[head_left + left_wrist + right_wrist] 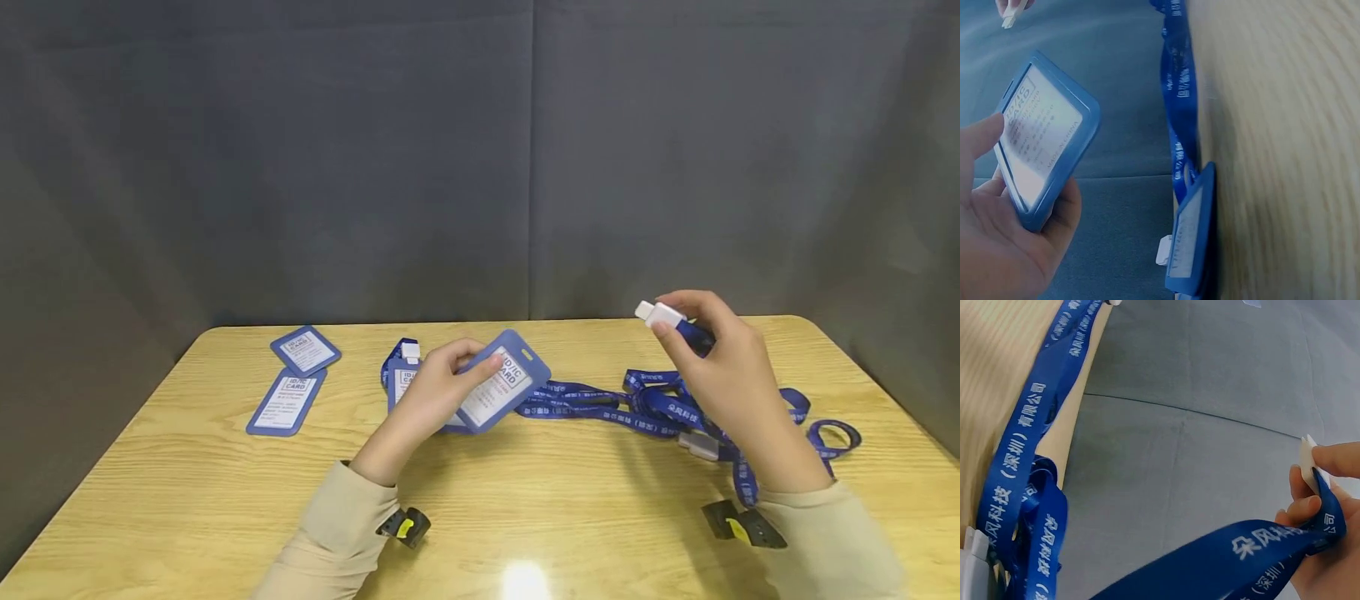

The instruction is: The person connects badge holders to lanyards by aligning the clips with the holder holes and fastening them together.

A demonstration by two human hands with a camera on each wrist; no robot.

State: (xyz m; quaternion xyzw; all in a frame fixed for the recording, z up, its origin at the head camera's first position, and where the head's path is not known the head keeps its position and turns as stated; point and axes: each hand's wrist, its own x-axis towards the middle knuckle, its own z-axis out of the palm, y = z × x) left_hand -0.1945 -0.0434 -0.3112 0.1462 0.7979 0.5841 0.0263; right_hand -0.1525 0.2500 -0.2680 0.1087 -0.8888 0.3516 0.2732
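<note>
My left hand point(435, 383) pinches a blue ID card holder point(491, 404) above the table, thumb on its printed face, its slotted end pointing up and right. The same card holder point(1044, 131) shows tilted in the left wrist view. Off to the right, my right hand point(723, 367) grips the white plastic clip point(663, 315) of a blue lanyard, clip end towards the left. In the right wrist view the lanyard strap point(1210, 556) trails from that hand. Clip and card holder are apart. Behind my left hand lies another card holder point(402, 383) with a white clip at its top.
Two more card holders point(306, 350) lie overlapping at the table's left. Blue lanyards point(652, 408) lie tangled on the right, with a second white clip point(699, 446) among them. A dark curtain point(375, 167) stands behind the wooden table point(187, 500).
</note>
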